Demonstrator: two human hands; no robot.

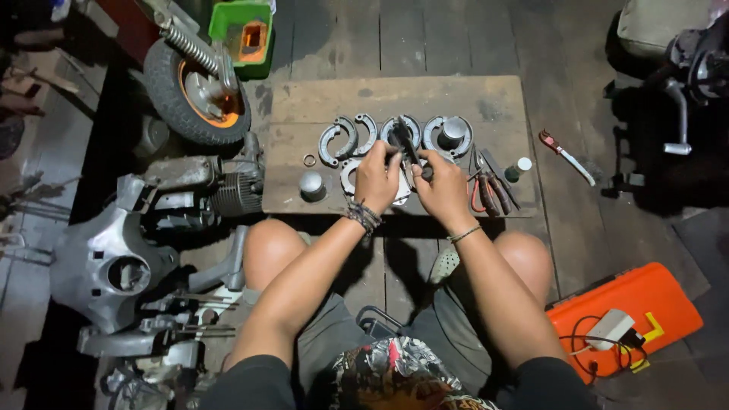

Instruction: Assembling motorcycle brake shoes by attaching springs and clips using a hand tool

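Hands, left (377, 178) and right (443, 187), grip closed on pliers (405, 144) above board (395, 95), bare toward its far edge.

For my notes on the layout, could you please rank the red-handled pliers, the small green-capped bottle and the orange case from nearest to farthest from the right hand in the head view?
From the right hand:
1. Red-handled pliers, just to its right on the board.
2. Green-capped bottle, farther right, near the board's edge.
3. Orange case, off the board on the floor, lower right.
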